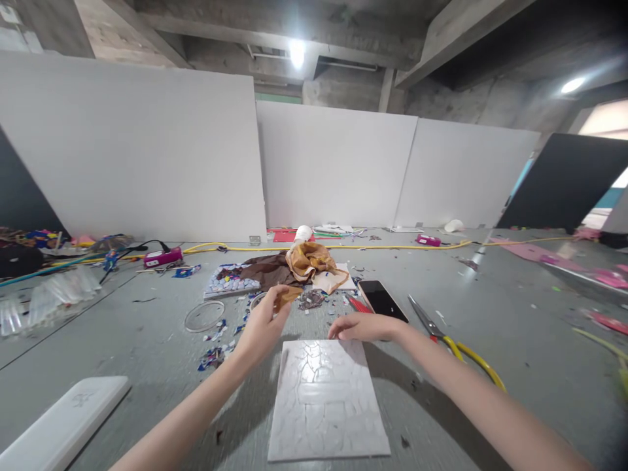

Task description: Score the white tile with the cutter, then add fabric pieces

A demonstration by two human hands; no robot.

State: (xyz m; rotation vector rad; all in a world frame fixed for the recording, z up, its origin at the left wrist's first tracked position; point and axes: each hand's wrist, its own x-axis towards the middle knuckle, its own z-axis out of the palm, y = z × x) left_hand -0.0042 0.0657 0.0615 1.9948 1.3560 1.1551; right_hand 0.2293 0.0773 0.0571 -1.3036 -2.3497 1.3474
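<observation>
A white board [326,405] with a raised, crackled pattern lies flat on the grey table in front of me. My left hand [262,324] is lifted just beyond its far left corner and pinches a small brown scrap [287,297] between fingers and thumb. My right hand [363,326] rests palm down at the board's far edge, fingers together, holding nothing. Crumpled brown and tan sheets [299,261] are heaped just behind both hands.
A black phone [381,299] lies right of my right hand, with yellow-handled scissors [454,343] beyond it. A clear ring [204,316], small coloured chips [216,353] and a mosaic tray [229,281] sit left. A white flat case [59,425] lies near left. White partitions stand behind.
</observation>
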